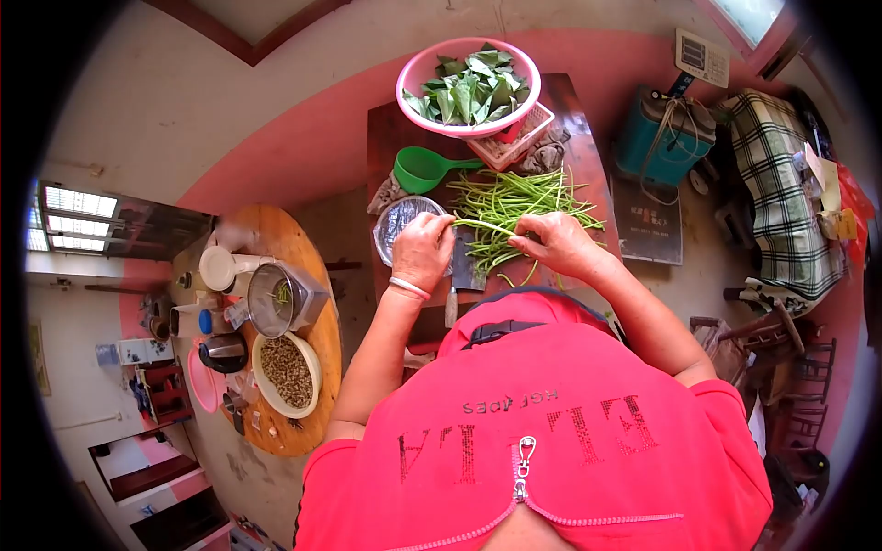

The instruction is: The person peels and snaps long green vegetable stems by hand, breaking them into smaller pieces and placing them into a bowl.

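A long green stem [487, 226] stretches between my two hands over the dark wooden table. My left hand [424, 250] pinches its left end, close to a bowl lined with clear plastic [390, 230]. At its other end, the fingers of my right hand [559, 244] are closed on the stem. A loose heap of green stems [533, 197] lies just beyond and beneath my hands. Below my left hand rests a cleaver [469, 274], its pale handle pointing toward me.
Behind the heap are a green ladle [424, 169], a pink basin of leaves [413, 81] and a pink basket [533, 138]. To the left, a round wooden table [322, 354] holds a steel bowl [269, 300], a kettle [223, 352] and a cream basin [314, 390]. A scale [702, 57] stands right.
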Tool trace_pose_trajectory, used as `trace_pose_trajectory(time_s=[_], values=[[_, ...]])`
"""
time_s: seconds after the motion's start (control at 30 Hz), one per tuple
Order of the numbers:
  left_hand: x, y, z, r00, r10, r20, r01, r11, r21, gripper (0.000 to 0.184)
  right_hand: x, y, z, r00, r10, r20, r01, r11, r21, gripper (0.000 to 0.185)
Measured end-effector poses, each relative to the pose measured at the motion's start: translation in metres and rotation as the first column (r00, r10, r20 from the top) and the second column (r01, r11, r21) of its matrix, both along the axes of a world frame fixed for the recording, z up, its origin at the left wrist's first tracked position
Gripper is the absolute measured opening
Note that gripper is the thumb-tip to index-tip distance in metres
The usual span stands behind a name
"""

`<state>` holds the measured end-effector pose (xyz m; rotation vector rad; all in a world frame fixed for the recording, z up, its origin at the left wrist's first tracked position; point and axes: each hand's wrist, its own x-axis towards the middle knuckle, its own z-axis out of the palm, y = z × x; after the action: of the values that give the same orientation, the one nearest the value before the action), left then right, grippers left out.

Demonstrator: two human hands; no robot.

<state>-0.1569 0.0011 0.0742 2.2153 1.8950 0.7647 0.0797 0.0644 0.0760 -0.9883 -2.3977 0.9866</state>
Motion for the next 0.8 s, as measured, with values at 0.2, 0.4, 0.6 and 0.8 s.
trace_pose_trajectory(time_s=[0.2, 0.4, 0.6, 0.8], values=[[0.000, 0.008, -0.024, 0.603, 0.377, 0.703, -0.163, 0.921, -0.354, 0.012, -0.006, -0.002, -0.006, 1.000, -0.008, 0.009, 0.008, 1.000, -0.019, 0.023], [-0.031, 0.016, -0.031, -0.250, 0.339, 0.907, -0.147, 0.913, -0.381, 0.011, -0.007, -0.003, -0.004, 1.000, -0.023, -0.009, 0.022, 0.999, -0.041, 0.024], [-0.056, 0.006, -0.015, -0.551, 0.323, 0.769, -0.080, 0.897, -0.435, 0.011, -0.003, -0.005, -0.004, 0.997, -0.072, 0.014, 0.072, 0.997, 0.021, 0.023], [0.026, 0.010, -0.006, -0.148, 0.499, 0.854, 0.104, 0.866, -0.489, 0.015, -0.016, -0.013, -0.002, 0.998, -0.059, -0.002, 0.059, 0.977, 0.205, 0.021]])
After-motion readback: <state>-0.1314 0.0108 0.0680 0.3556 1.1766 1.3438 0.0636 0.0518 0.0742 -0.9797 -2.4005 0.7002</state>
